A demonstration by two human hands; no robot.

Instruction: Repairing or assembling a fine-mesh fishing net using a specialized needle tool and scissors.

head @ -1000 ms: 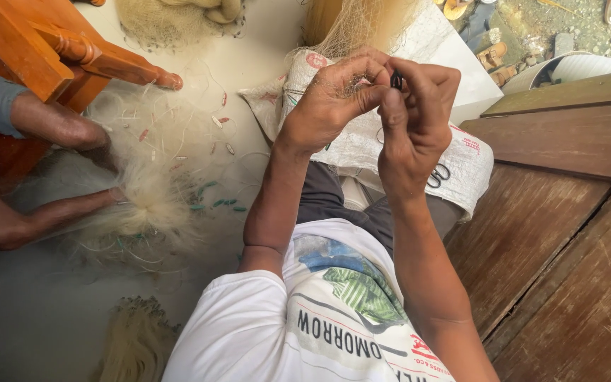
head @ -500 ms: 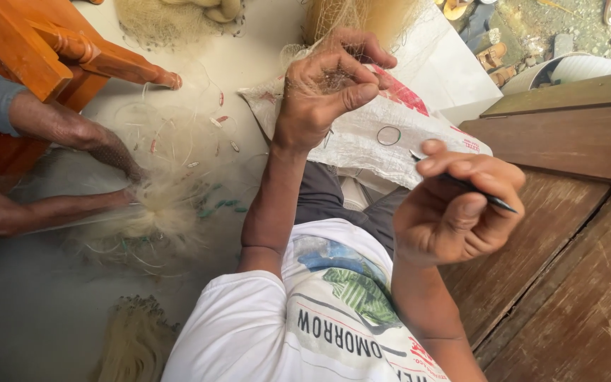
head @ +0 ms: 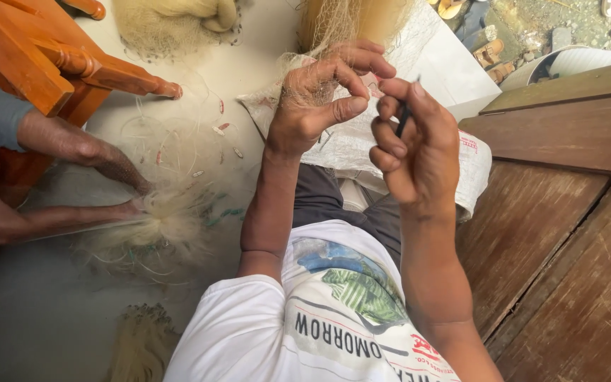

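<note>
My left hand (head: 323, 99) is raised in front of me, its fingers pinching fine pale fishing net (head: 334, 28) that hangs down from above. My right hand (head: 415, 145) is close beside it, closed around a thin dark netting needle (head: 403, 117) whose tip points up between the fingers. The two hands nearly touch at the fingertips. A white woven sack (head: 362, 145) lies over my lap beneath them.
Another person's arms (head: 72, 145) reach in from the left into a heap of pale net (head: 164, 226) on the grey floor. An orange wooden chair (head: 44, 53) stands at top left. Brown wooden boards (head: 560, 233) run along the right. More net bundles (head: 171, 18) lie at the top.
My right hand, which had swung out to the right and down with the needle, has come back up to the left hand. The other person's hands shifted slightly in the net heap.
</note>
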